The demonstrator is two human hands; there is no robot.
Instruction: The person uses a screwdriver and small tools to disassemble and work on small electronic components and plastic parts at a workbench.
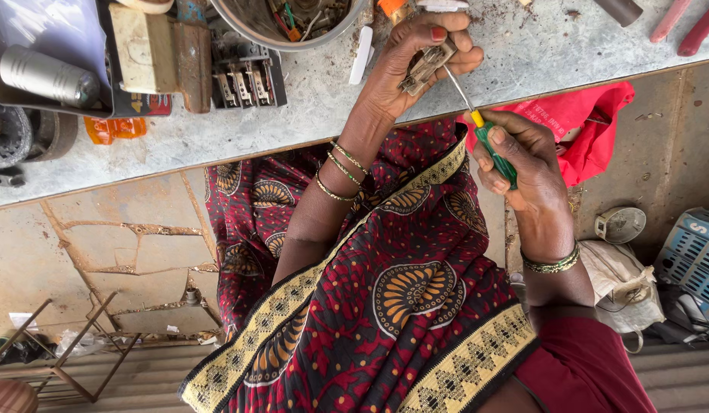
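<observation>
Two hands are working just past the near edge of the bench [523, 53], close to its middle. The left hand [415, 61] is curling tightly around a small metal part [427, 63], its fingers and thumb pinching the piece so that it is sitting above the grey, speckled bench top. The right hand [523, 157] is closing fully around the green handle of a screwdriver [488, 138], off the bench edge and over the lap, and the thin shaft is angling up so that its tip is touching the metal part. Gold bangles [340, 170] are circling the left wrist, and a beaded bracelet [552, 264] is sitting on the right one.

Further along the bench toward its left end, a metal bowl [247, 27] holding odd bits is standing at the far edge, with a block of switch parts [243, 76] beside it and a worn cream block [148, 50] next to that. A silver cylinder [44, 76] is lying near the left end. A red cloth [591, 126] is hanging below the near edge on the right.
</observation>
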